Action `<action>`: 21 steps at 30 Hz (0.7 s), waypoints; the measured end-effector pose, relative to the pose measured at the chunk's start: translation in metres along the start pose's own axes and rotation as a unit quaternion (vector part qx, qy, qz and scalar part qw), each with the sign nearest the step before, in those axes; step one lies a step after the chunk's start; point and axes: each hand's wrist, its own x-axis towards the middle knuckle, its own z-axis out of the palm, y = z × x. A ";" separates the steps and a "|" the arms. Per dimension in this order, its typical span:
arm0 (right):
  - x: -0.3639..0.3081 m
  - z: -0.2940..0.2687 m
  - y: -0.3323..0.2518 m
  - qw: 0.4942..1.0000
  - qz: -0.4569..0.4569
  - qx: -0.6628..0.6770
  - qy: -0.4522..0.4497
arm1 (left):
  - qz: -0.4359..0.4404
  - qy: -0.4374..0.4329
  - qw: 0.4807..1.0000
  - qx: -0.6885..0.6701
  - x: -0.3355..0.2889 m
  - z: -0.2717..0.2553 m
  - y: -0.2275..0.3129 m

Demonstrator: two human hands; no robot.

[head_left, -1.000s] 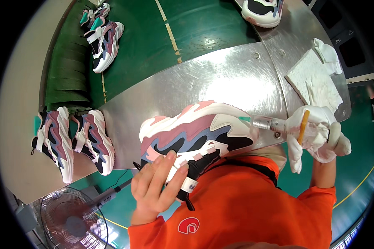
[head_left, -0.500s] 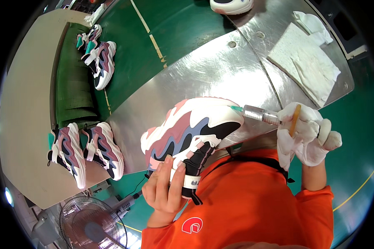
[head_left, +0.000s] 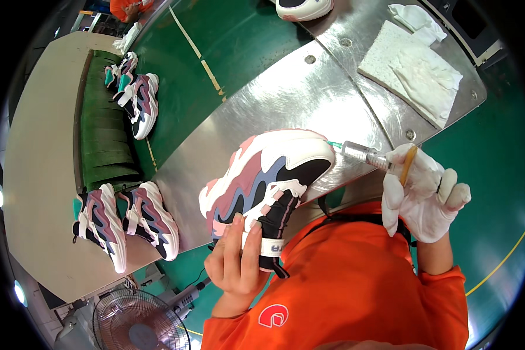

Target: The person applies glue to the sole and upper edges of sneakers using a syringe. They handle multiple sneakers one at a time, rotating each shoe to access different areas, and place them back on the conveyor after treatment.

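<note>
A white, mauve, blue and black sneaker (head_left: 254,175) is tilted on its side, its toe to the right. My bare left hand (head_left: 234,262) is closed on it near the ankle strap, fingers over the laces. In my white-gloved right hand (head_left: 423,195) is a clear syringe (head_left: 364,154). The syringe's green tip meets the toe edge of the sneaker, where sole and upper join. A tan stick (head_left: 409,165), perhaps a brush handle, also sits between the gloved fingers; its far end is hidden.
Metal plates cover the table in front of me. At right lies a pale pad (head_left: 385,64) with crumpled white cloth (head_left: 429,79). Several similar sneakers (head_left: 102,224) stand at left, beside green belt strips (head_left: 102,128). A fan (head_left: 140,326) stands lower left; another person's orange sleeve (head_left: 122,9) shows far left.
The view has shifted slightly. The syringe tip stays at the sneaker's toe, and both hands keep their holds. An orange-clad person has come into view at the upper left.
</note>
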 end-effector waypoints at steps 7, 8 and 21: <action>-0.008 0.027 -0.010 0.985 0.048 -0.161 0.047 | 0.007 0.003 1.000 -0.011 -0.003 -0.003 -0.003; -0.004 0.030 -0.014 0.981 0.067 -0.170 0.061 | 0.008 -0.006 1.000 -0.009 0.001 -0.001 -0.004; 0.012 -0.020 0.016 0.953 -0.012 -0.204 -0.223 | -0.037 -0.171 0.962 -0.209 0.074 -0.009 -0.056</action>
